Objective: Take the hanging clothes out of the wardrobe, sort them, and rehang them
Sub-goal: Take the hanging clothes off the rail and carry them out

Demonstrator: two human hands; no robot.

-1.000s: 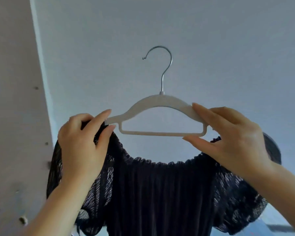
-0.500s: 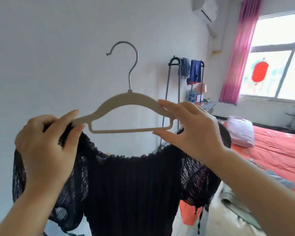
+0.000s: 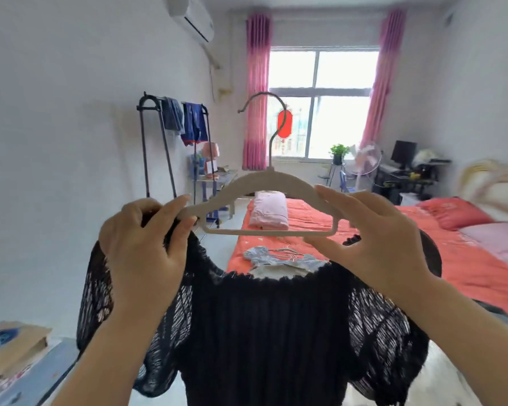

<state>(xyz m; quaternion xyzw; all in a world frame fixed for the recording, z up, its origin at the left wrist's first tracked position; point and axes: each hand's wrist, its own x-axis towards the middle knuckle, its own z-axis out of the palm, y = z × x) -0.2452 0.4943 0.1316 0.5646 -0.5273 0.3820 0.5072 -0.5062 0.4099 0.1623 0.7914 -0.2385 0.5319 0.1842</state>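
Black top [image 3: 261,332] hangs centre-frame on the beige hanger [image 3: 264,183]. The left hand [image 3: 141,244], at 9 o'clock, pinches its shoulder against the hanger end; the right hand [image 3: 373,238], at 3 o'clock, pinches the other arm. If either pinch loosens, the wide neckline could slide off.

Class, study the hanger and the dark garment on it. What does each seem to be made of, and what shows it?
The hanger: likely plastic with a matt beige flocked coating, no shine; its hook is thin grey metal wire. The garment: black crinkled fabric, sleeves sheer open weave that light passes through; fibre unclear.
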